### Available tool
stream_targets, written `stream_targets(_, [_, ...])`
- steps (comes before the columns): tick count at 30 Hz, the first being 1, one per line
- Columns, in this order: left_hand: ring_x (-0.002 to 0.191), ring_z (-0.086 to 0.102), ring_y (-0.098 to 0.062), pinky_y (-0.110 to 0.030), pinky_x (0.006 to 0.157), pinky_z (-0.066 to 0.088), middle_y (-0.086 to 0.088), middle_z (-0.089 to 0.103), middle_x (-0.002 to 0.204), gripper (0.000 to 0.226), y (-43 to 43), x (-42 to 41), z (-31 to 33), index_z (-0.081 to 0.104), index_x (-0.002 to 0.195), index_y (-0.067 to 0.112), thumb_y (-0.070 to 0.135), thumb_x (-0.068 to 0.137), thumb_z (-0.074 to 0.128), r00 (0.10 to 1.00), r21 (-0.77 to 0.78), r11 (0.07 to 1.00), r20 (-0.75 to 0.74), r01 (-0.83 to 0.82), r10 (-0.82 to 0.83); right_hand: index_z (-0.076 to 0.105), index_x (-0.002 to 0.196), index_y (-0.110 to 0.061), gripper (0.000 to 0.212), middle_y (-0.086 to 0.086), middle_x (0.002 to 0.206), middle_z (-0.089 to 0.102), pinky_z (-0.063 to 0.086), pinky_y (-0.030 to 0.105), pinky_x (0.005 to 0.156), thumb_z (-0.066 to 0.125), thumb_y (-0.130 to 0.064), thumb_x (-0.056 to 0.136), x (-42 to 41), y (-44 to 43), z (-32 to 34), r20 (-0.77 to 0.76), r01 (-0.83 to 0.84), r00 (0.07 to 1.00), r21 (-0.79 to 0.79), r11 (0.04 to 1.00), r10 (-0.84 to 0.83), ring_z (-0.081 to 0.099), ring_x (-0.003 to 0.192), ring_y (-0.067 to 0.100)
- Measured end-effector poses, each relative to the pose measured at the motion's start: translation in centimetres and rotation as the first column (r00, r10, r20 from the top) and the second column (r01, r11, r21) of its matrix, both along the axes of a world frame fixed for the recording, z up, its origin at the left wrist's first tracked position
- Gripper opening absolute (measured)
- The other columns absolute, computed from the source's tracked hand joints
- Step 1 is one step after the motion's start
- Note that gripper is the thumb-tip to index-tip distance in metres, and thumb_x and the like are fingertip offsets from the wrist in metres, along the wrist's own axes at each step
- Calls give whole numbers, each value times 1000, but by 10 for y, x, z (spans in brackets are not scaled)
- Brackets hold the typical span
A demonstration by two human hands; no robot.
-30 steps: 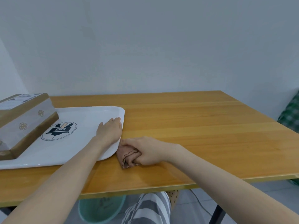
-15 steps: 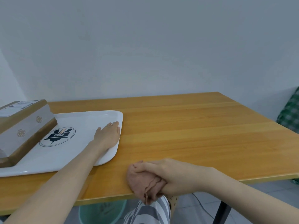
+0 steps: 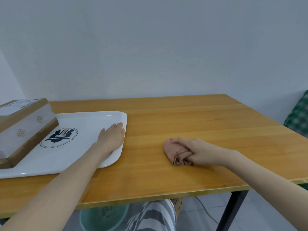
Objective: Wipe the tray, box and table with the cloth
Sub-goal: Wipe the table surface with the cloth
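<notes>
A crumpled pink cloth [image 3: 173, 151] lies on the wooden table [image 3: 191, 124], and my right hand [image 3: 196, 151] grips it from the right, pressing it down on the wood right of the tray. A white tray [image 3: 86, 124] with a dark round logo sits at the left. My left hand [image 3: 112, 136] rests flat on the tray's right end, fingers straight. A brown and white cardboard box [image 3: 21, 127] stands on the tray's left part, cut off by the frame edge.
The table's near edge [image 3: 150, 198] runs across the bottom, with a black leg [image 3: 231, 210] at the right. A green bucket [image 3: 101, 217] stands on the floor under the table. A green checked fabric [image 3: 298, 119] shows at the far right.
My right hand has carried the cloth from the table's near edge up and to the right, onto the middle of the table. My left hand has stayed on the tray.
</notes>
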State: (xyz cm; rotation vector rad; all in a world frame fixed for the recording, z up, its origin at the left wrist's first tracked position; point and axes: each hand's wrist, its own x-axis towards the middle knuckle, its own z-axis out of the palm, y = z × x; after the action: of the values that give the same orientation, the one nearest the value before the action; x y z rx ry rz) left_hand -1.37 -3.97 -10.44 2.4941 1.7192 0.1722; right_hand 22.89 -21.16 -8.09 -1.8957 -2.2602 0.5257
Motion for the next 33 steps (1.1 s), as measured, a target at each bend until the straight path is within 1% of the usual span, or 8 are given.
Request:
stream_targets(4, [144,23,-22,-45,117,16,-5,27,155,47,0,1,0,20,149,12,23,103,13,1000,-4,1000,15,0,0,27,144,-20,63,7,133,50,38,26,83,45,-7,85,11,45,-6,34,134,990,74,988,-137,50,118,26])
stream_targets(6, [143,23,-22,-45,116,15,-5,28,154,47,-1,1,0,21,148,12,22,103,13,1000,-3,1000,25,-4,4,28,143,-19,60,9,139,46,41,34,91,45,-12,87,2,65,-7,54,174,983,77,982,-178,47,122,30])
stream_targets(9, [143,24,-22,-45,116,15,-5,29,154,46,-2,1,1,22,147,12,22,103,14,1000,-3,1000,28,-12,12,30,142,-16,55,9,143,41,39,34,93,44,-16,89,-26,89,-7,53,177,982,80,981,-181,43,126,30])
stream_targets(12, [144,21,-21,-44,116,15,-6,28,154,47,-4,1,1,21,148,12,23,103,14,999,-4,1000,29,-19,19,29,143,-17,54,8,146,37,37,34,97,45,-16,91,-62,101,-8,50,116,991,94,989,-121,40,129,29])
stream_targets(17, [137,32,-24,-45,114,22,-7,39,147,45,-5,1,2,26,145,12,23,103,14,999,0,1000,44,-17,17,32,140,-18,51,6,144,39,42,40,98,45,-24,91,-102,95,-11,77,-42,996,119,992,32,44,125,30])
stream_targets(24, [144,22,-21,-45,117,17,-6,28,154,48,-1,-1,1,21,149,14,24,103,13,999,-12,1000,34,-23,24,26,145,-35,55,-3,154,25,45,39,93,38,-19,93,-95,65,-15,186,-203,968,190,961,167,43,127,30])
stream_targets(27, [146,16,-20,-44,118,13,-6,20,158,49,-2,-2,0,16,151,16,26,103,12,999,-22,999,26,-24,25,29,143,-36,59,-9,155,22,43,35,89,39,-13,90,-81,63,-14,179,-166,975,186,968,133,44,127,28])
stream_targets(33, [147,11,-18,-44,119,10,-4,18,158,49,-3,-1,0,14,152,16,27,104,11,999,-32,999,22,-22,23,29,143,-39,62,-8,156,21,38,39,105,40,-12,88,-10,56,-16,132,75,987,157,985,-96,37,135,26])
